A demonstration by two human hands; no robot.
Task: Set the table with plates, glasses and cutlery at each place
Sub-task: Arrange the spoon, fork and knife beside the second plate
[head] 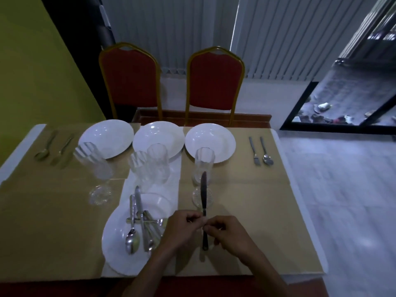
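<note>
My left hand [183, 229] and my right hand [225, 231] both pinch one table knife [203, 198] near the front of the table, blade pointing away from me. To their left a white plate [115, 249] carries a pile of cutlery [139, 224]: a spoon, a knife and more. Three white plates [107, 137] [158, 138] [211, 140] stand in a row along the far edge. Several stemmed glasses [94, 166] [157, 161] [204, 163] stand in front of them. A fork and spoon [260, 151] lie at far right, another spoon and fork [53, 150] at far left.
The table [246, 211] is covered with tan mats over a white cloth. Two red chairs with gold frames [130, 80] [215, 82] stand behind its far edge. A yellow wall is on the left, grey floor and a glass door on the right.
</note>
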